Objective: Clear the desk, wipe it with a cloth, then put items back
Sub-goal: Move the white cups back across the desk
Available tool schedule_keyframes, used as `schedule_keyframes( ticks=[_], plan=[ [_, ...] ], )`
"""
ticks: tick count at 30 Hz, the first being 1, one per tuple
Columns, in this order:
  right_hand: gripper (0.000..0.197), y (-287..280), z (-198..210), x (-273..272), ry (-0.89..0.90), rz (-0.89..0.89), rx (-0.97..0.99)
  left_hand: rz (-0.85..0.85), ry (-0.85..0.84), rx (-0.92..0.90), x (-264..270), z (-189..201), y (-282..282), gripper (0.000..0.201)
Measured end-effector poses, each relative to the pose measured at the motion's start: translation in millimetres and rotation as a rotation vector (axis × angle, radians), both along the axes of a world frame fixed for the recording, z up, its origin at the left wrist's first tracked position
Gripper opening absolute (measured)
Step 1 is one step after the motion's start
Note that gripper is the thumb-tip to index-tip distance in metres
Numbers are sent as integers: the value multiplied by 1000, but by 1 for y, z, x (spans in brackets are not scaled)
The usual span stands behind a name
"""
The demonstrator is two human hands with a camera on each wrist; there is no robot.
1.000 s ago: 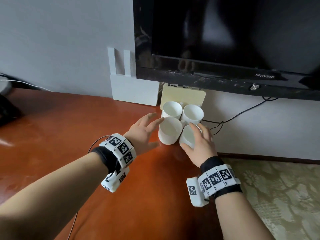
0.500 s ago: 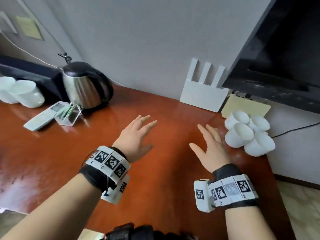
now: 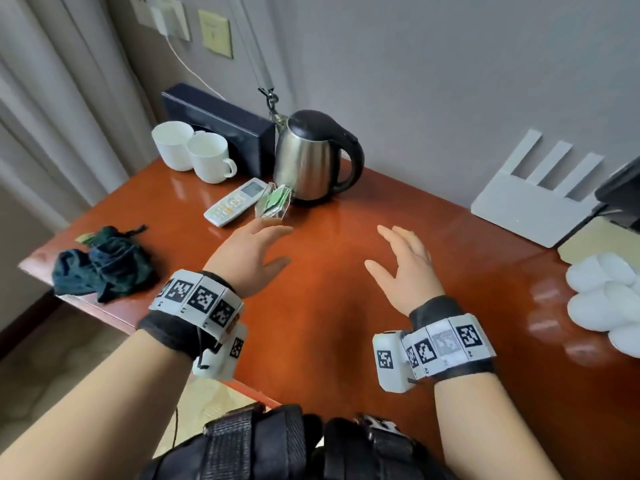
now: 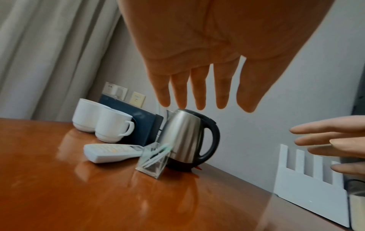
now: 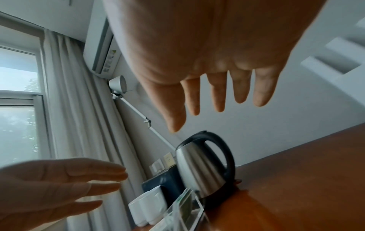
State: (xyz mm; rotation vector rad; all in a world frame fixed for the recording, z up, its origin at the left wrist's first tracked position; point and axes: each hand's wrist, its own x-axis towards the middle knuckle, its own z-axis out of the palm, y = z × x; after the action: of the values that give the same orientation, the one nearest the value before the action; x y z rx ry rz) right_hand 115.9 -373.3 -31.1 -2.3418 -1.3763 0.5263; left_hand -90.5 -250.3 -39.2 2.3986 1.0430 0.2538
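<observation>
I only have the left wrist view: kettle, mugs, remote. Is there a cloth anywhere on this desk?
Observer: Yes. A crumpled dark cloth lies at the left end of the desk, left of the left hand.
Operator: Anything at the far right end?
Observer: A cluster of white cups sits near the right edge.
Operator: Is the right hand carrying something?
Observer: No. The right hand is open and empty above the desk.
</observation>
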Motion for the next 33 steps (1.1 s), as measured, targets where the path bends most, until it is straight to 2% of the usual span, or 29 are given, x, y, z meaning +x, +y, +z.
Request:
schedule_keyframes(
  ticks=[6,12,18,23,29,33],
  plan=[
    [57,55,6,-31,-13,201,-14,99,34,42,-38,14,36,48],
    [60,122,14,-71,-41,299,-58,139,59,42,-83,23,111,50],
    [61,227,2,-116,-34,203,-94,99,164,48,-116,23,231,53],
    [69,321,-13,-154,-63,117,-199,57,266,55,-129,8,318,63],
    [82,391,-34,-173,-135,42,-305,-16,380,23,-100,-18,369,82],
    [88,411,-47,-176,-173,-25,-270,-58,420,-4,-76,-38,386,83]
  ],
)
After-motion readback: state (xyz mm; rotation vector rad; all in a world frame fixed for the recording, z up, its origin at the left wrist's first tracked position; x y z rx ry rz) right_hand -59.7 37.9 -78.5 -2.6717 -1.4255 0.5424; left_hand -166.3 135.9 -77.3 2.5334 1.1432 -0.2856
